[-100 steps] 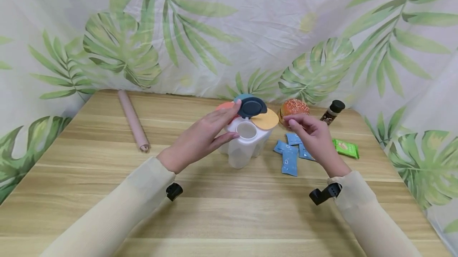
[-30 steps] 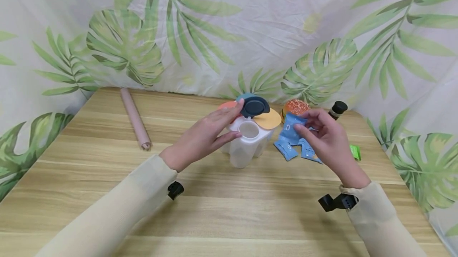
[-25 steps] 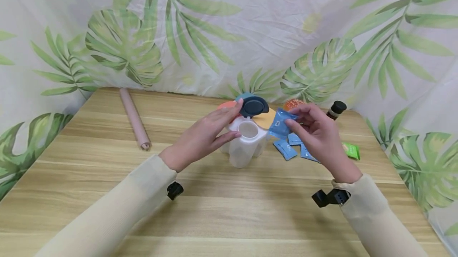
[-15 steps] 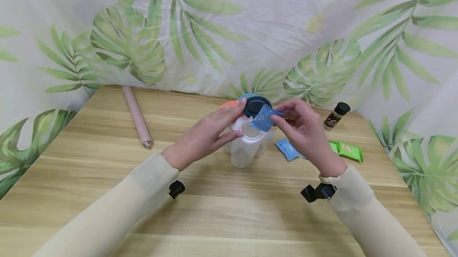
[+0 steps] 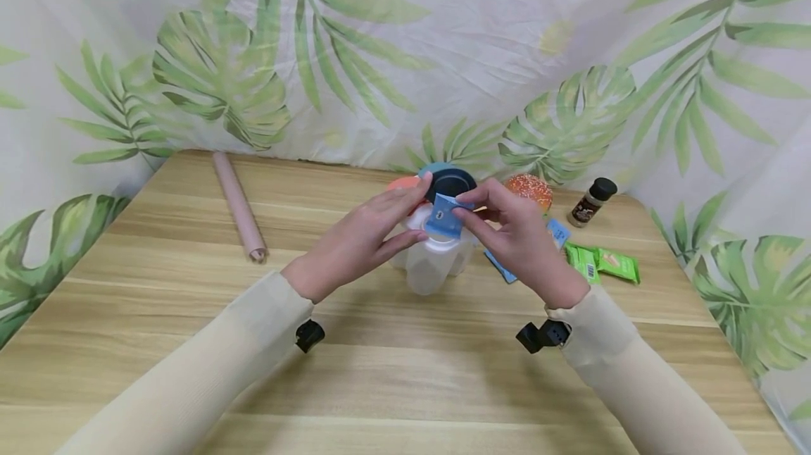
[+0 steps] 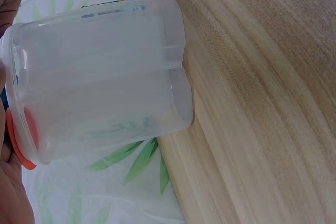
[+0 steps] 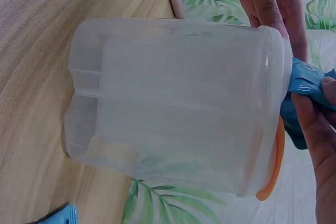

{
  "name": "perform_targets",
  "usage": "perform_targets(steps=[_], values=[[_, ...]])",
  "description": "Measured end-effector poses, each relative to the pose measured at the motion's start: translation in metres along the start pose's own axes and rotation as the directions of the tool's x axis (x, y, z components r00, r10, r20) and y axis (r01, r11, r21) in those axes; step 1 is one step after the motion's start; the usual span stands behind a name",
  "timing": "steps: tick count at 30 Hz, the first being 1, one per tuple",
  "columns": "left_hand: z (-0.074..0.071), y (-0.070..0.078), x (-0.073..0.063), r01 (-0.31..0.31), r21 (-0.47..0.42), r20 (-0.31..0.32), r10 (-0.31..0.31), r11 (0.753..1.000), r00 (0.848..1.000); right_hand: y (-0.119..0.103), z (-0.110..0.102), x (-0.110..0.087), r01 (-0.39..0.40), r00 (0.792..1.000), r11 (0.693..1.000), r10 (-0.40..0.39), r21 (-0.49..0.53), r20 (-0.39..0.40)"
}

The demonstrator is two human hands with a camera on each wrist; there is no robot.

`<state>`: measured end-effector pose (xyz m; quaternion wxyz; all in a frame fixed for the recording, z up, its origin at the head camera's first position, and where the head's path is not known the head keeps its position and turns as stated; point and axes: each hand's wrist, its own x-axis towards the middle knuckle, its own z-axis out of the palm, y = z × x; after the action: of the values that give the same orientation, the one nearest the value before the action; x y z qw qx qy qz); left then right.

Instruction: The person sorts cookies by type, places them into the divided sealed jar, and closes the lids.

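A translucent storage container (image 5: 426, 273) with several coloured flip lids stands upright on the table. Its dark blue lid (image 5: 453, 180) is raised, above a round opening in the white top. My left hand (image 5: 361, 240) has straight fingers against that lid, its thumb by the rim of the opening. Between thumb and fingers, my right hand (image 5: 516, 233) pinches a small blue packet (image 5: 442, 217), whose lower end is at the opening. The right wrist view shows the packet (image 7: 307, 83) at the container's rim; how far it reaches inside is hidden. The container walls (image 6: 100, 72) look see-through.
Right of the container lie more blue packets (image 5: 559, 232), partly behind my right hand, and green packets (image 5: 617, 266). A toy-like burger (image 5: 531, 189) and a black-capped shaker bottle (image 5: 592, 201) stand behind them. A pinkish roll (image 5: 239, 207) lies at the left.
My right hand has picked up a blue packet from the pile and carried it left, over the container's opening. The packet now hangs more upright. My left hand stays at the raised lid.
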<state>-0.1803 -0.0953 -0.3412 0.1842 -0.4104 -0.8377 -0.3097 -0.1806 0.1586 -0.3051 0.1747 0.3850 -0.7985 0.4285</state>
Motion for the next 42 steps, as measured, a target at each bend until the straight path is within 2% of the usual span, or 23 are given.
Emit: perform_targets(steps=[10, 17, 24, 32, 42], values=[[0.001, 0.000, 0.000, 0.006, -0.009, 0.002, -0.006, 1.000, 1.000, 0.004, 0.004, 0.000, 0.075, 0.997, 0.997, -0.075, -0.032, 0.008], [-0.001, 0.000, 0.002, 0.026, -0.003, -0.009, -0.026, 1.000, 1.000, 0.004, 0.001, 0.003, 0.064, 0.998, 0.997, -0.063, -0.042, 0.027], [0.000, 0.001, 0.001, 0.033, -0.004, 0.000, -0.033, 0.999, 0.999, 0.004, -0.005, -0.004, 0.040, 0.995, 0.998, -0.034, -0.058, 0.092], [0.002, 0.000, 0.001, 0.013, -0.005, 0.001, -0.013, 1.000, 1.000, 0.008, -0.004, -0.009, 0.064, 0.985, 0.997, -0.058, -0.032, 0.165], [0.002, 0.000, 0.001, 0.020, 0.007, 0.006, -0.020, 1.000, 1.000, 0.008, -0.004, -0.010, 0.102, 0.974, 0.985, -0.071, -0.137, 0.216]])
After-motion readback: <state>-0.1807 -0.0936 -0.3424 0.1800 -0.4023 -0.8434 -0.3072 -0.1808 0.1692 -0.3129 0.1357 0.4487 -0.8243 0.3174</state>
